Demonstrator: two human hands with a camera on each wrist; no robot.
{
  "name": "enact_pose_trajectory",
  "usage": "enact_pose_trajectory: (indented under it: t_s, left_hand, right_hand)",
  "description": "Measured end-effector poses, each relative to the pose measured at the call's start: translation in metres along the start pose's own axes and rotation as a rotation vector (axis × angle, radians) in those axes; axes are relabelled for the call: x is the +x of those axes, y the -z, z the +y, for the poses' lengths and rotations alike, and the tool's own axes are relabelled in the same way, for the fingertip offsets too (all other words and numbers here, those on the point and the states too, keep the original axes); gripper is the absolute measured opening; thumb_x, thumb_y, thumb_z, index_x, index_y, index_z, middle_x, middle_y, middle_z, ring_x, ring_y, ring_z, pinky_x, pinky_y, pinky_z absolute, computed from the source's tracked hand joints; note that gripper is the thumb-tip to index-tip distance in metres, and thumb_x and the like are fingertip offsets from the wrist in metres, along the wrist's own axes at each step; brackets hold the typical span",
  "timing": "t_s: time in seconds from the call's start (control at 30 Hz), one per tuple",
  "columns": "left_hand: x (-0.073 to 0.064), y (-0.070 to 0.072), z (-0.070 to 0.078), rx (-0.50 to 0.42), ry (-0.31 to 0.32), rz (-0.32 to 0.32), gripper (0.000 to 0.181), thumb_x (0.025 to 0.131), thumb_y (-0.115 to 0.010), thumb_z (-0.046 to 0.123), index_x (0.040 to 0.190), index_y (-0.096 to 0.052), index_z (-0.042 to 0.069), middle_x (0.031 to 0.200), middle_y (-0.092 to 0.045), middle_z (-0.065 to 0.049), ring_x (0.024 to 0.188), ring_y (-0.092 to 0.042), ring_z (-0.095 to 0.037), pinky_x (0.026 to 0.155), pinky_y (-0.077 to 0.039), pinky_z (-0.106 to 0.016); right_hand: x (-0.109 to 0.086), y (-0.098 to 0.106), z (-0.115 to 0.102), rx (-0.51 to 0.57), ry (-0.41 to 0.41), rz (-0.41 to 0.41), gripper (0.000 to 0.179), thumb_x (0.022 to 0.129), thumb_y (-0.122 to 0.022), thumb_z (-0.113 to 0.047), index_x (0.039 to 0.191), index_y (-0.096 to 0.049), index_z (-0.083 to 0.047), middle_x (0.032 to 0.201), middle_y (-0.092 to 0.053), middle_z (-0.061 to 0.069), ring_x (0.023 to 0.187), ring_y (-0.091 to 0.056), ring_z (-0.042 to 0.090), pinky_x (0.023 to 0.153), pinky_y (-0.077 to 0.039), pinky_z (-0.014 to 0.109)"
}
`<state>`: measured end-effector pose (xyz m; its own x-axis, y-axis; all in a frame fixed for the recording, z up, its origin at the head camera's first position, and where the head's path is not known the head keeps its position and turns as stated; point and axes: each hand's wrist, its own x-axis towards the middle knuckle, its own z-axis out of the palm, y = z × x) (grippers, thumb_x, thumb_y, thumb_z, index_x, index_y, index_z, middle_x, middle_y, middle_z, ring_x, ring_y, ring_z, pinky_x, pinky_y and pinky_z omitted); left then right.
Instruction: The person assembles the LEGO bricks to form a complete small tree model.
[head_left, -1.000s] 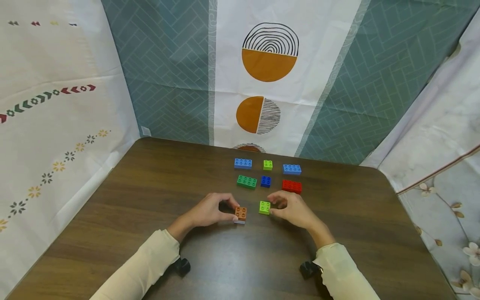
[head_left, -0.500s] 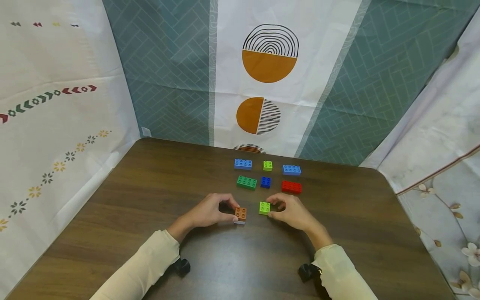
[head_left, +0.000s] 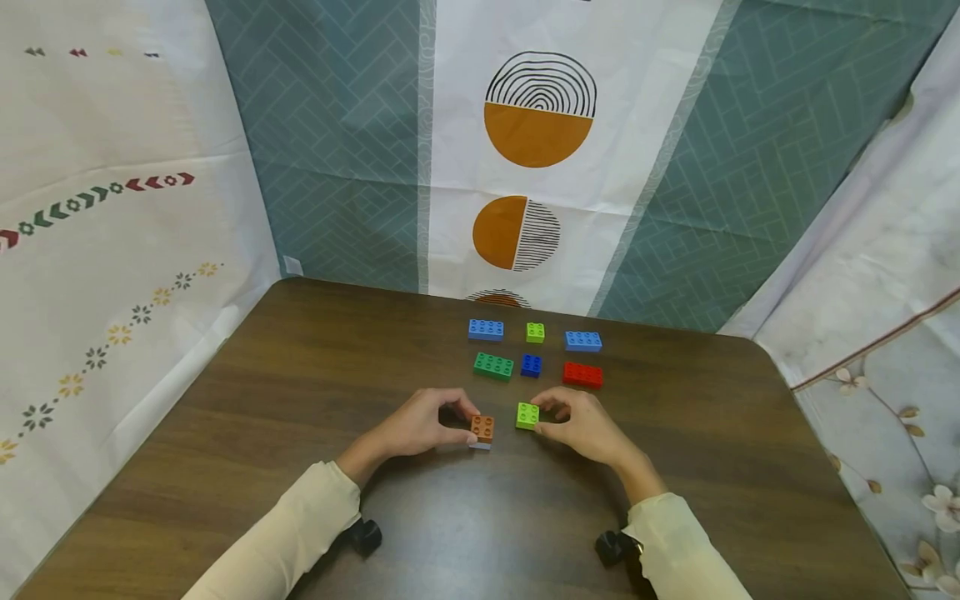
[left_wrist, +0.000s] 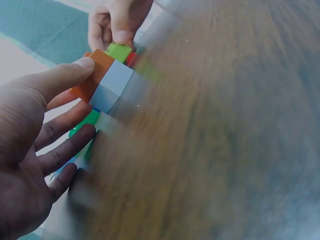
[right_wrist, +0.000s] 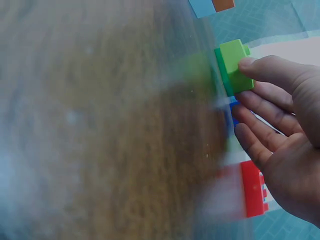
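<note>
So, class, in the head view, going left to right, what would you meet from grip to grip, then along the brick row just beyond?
Left grip, orange brick, lime brick, right grip; then green brick, blue brick, red brick.

No readable text, numbers, brands or signs on bricks, table, cloths.
</note>
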<state>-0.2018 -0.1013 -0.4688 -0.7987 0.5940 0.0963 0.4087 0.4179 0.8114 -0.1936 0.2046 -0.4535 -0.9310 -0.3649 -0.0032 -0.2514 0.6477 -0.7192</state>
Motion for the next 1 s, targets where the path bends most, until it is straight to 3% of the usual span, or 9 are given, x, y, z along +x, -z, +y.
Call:
enact_pose_trajectory:
  t_s: [0.23, 0.47, 1.0]
  left_hand:
    - [0.002, -0.002, 0.0, 0.008, 0.009, 0.01, 0.027, 0.086, -0.085, 0.031, 0.108, -0.071, 0.023, 0.103, -0.072, 0.008, 0.097, -0.065, -0.011, 0.089, -0.054, -0.03]
    - [0.001, -0.004, 0.003, 0.007, 0.03, 0.02, 0.028, 0.085, -0.086, 0.03, 0.108, -0.071, 0.022, 0.104, -0.073, 0.009, 0.098, -0.066, -0.011, 0.09, -0.054, -0.03]
    - [0.005, -0.014, 0.008, 0.053, 0.035, 0.07, 0.035, 0.081, -0.089, 0.03, 0.11, -0.073, 0.019, 0.103, -0.073, 0.009, 0.099, -0.066, -0.009, 0.092, -0.054, -0.029]
  right_hand:
    - [-0.003, 0.001, -0.013, 0.052, 0.053, 0.019, 0.033, 0.089, -0.08, -0.02, 0.122, -0.072, -0.018, 0.125, -0.073, 0.002, 0.109, -0.068, 0.025, 0.098, -0.057, 0.05]
    - [-0.006, 0.001, -0.032, 0.098, 0.111, 0.029, 0.034, 0.089, -0.08, -0.021, 0.122, -0.072, -0.018, 0.126, -0.072, 0.002, 0.113, -0.066, 0.029, 0.1, -0.056, 0.052]
    - [-0.005, -0.011, -0.044, 0.108, 0.099, -0.002, 0.033, 0.09, -0.081, -0.024, 0.121, -0.072, -0.022, 0.123, -0.072, -0.004, 0.11, -0.065, 0.025, 0.097, -0.056, 0.046]
